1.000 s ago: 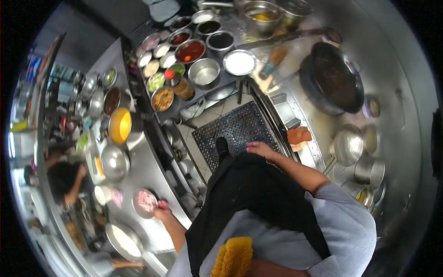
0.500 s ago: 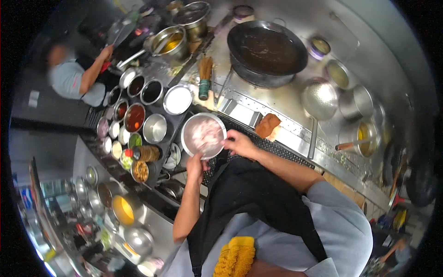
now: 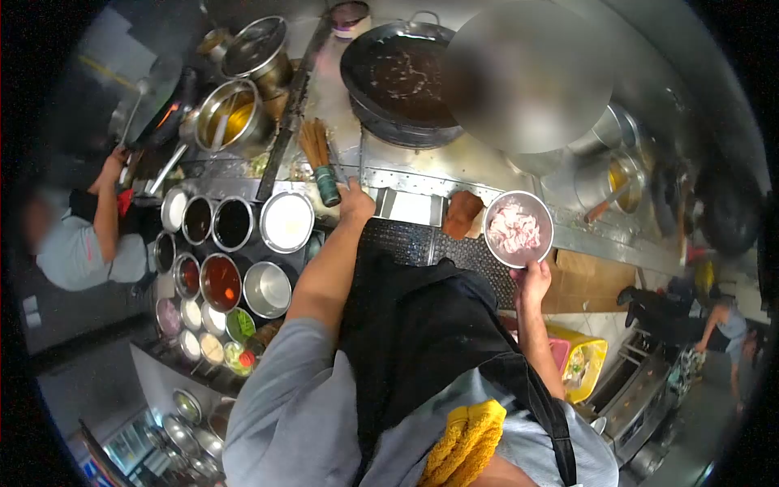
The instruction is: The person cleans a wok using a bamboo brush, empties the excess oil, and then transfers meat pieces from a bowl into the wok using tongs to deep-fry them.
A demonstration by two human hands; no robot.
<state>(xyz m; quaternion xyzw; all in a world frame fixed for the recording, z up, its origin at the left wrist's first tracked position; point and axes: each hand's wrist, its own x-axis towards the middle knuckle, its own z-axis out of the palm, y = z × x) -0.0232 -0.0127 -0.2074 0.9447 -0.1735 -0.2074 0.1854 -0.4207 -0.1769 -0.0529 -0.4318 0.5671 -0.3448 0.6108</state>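
In my right hand (image 3: 532, 284) is the rim of a metal bowl (image 3: 546, 221), tilted toward the camera. Pale pink, thinly cut raw meat (image 3: 514, 228) lies inside it. My left hand (image 3: 355, 203) is at the stove's front edge, fingers closed around the lower end of a thin metal utensil (image 3: 337, 166), whose kind I cannot make out. Just left of that hand is a bundled bamboo wok brush (image 3: 319, 158) with a green-wrapped handle. A brown folded cloth (image 3: 462, 214) sits left of the bowl on the stove edge.
A large dark wok (image 3: 398, 77) with brown liquid stands ahead. Pots of yellow liquid (image 3: 235, 122) are at back left. Several containers of sauces and ingredients (image 3: 221, 280) line the left. A co-worker (image 3: 81, 239) is far left; another person (image 3: 730, 325) is at right. A blurred oval hides part of the stove.
The meat bowl has moved right, from both hands into my right hand alone. My left hand has let go of it and reached forward beside the brush. The view has shifted.
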